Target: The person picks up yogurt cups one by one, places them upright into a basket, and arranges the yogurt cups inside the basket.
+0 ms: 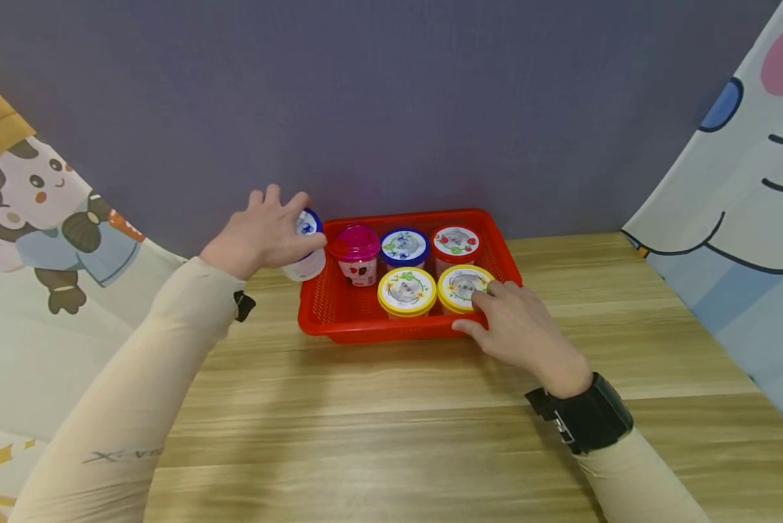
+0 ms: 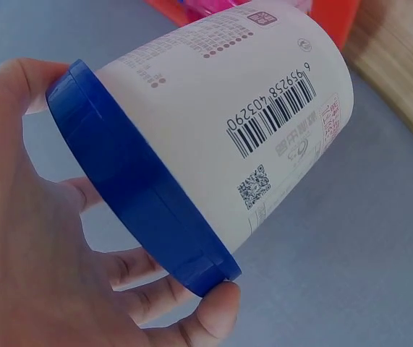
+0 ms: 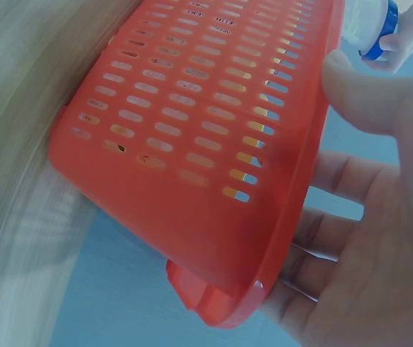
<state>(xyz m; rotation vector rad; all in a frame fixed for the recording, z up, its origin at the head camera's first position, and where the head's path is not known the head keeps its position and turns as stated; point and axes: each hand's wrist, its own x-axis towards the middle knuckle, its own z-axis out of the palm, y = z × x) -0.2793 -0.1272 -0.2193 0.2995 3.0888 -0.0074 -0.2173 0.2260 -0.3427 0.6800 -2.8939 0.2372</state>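
My left hand (image 1: pixel 261 234) grips a white cup with a blue lid (image 1: pixel 305 267) by its lid, just off the left side of the red plastic basket (image 1: pixel 365 333). Its fingers and thumb span the lid rim in the left wrist view, and the tilted cup shows a barcode. The basket's front right corner is in my right hand (image 1: pixel 522 327), thumb at the front rim and fingers over the edge. Inside stand a pink-lidded cup (image 1: pixel 355 250), a blue-lidded cup (image 1: pixel 404 247), a red-lidded cup (image 1: pixel 456 243) and two yellow-lidded cups (image 1: pixel 407 290).
The basket sits on a wood-grain table (image 1: pixel 391 428) against a grey-blue panel (image 1: pixel 391 109). Cartoon-printed cloth hangs at the left (image 1: pixel 58 211) and a similar cloth (image 1: pixel 725 211) at the right.
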